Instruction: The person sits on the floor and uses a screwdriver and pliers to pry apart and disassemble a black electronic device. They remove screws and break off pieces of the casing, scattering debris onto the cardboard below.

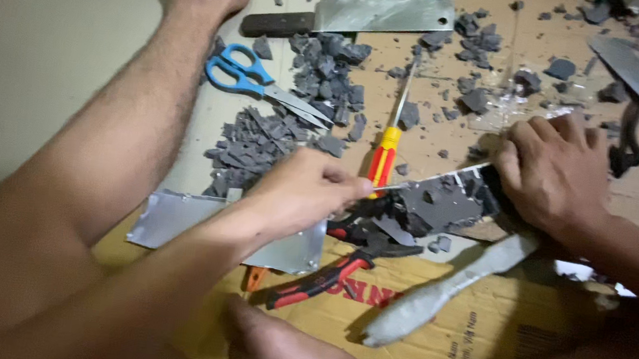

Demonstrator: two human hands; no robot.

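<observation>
Left hand (306, 190) fingers pinched tight on end of thin metal strip (436, 178). Right hand (553, 170) curled, gripping dark grey slab (445, 204) at strip's far end, over cardboard (479, 326). Red pliers (333, 269) just below, screwdriver (388, 143) beside.

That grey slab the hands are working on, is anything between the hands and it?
Nothing visible. The right hand presses directly on the grey slab, and the left hand grips at its near end, beside the pliers.

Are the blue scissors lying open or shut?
Shut: the blue-handled scissors lie flat on the floor, both blades together in one point, untouched by either hand.
</observation>
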